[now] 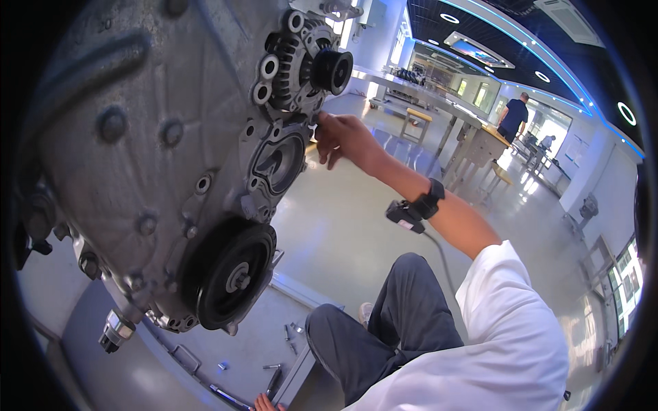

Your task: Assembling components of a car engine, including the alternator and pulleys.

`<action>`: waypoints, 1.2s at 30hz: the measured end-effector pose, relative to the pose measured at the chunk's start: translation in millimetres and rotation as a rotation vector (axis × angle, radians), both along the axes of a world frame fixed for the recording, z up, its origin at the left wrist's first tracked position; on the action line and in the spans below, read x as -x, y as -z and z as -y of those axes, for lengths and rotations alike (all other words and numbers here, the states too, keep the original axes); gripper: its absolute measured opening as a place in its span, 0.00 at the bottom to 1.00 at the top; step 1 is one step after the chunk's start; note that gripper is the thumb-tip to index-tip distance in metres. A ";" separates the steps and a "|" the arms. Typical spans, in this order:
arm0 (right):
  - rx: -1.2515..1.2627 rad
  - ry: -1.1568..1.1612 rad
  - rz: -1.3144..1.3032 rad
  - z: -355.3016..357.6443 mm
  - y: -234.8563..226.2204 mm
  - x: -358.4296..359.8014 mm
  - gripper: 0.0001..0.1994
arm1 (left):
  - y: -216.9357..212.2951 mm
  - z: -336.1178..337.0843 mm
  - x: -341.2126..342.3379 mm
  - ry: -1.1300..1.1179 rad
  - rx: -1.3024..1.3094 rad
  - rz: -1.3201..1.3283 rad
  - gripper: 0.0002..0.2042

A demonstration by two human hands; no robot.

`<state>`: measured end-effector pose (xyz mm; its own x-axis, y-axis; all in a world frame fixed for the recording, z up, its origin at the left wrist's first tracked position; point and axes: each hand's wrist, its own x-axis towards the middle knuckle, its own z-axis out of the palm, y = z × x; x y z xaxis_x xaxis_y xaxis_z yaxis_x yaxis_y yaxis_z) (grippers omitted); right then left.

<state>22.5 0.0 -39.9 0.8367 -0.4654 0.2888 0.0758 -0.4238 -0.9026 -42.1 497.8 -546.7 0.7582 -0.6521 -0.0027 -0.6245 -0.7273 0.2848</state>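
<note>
A large grey metal engine (pixel 157 130) fills the left of the view. My right hand (pixel 346 142) reaches to its right edge, just below the alternator (pixel 301 72) and beside the round open housing (pixel 279 164). Its fingers are bent and drawn together at the metal; the fingertips are partly hidden, and what they pinch I cannot make out. At the lower edge, only the fingers of my left hand (pixel 264 403) show, stretched out on the grey tray surface (pixel 240 318). Just above them lies a ratchet-like tool (pixel 275 378).
Low on the engine sits a black pulley (pixel 236 274). Several bolts (pixel 290 337), a small socket (pixel 223 366) and a long-handled tool (pixel 227 396) lie below it. My bent knees (pixel 418 294) are close by. Farther off stand a workbench (pixel 439 96), stools (pixel 415 116) and a person (pixel 514 118).
</note>
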 end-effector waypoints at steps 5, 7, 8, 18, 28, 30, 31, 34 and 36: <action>1.286 0.239 0.088 8.8 -12.7 -3.2 0.15 | 5.7 0.6 -2.3 -0.012 -0.032 -0.011 0.31; 0.827 0.193 -0.075 7.9 -16.2 -3.7 0.16 | 7.7 -0.4 -3.8 -0.013 -0.061 -0.032 0.31; 0.588 0.183 -0.175 7.0 -17.0 -3.8 0.16 | 7.9 0.1 -4.3 0.007 -0.081 0.007 0.32; 1.118 0.226 -0.130 -0.4 -15.9 2.0 0.16 | -2.4 1.4 -6.2 -0.011 -0.128 -0.057 0.33; 0.082 0.132 -0.208 0.0 -20.7 -5.3 0.13 | 1.4 -1.0 -9.9 -0.010 -0.068 -0.106 0.32; 0.160 0.139 -0.170 -2.1 -18.8 -5.8 0.14 | 0.7 -0.5 -10.0 -0.026 -0.066 -0.111 0.32; 0.197 0.150 -0.181 -2.8 -18.0 -4.4 0.15 | 0.8 -0.3 -10.0 -0.028 -0.069 -0.109 0.32; 0.301 0.171 -0.207 -4.3 -18.1 0.1 0.17 | 2.2 0.7 -9.6 -0.011 -0.068 -0.091 0.32; 0.891 0.159 -0.212 -4.1 -20.0 2.6 0.17 | 4.2 0.7 -9.4 -0.009 -0.074 -0.081 0.31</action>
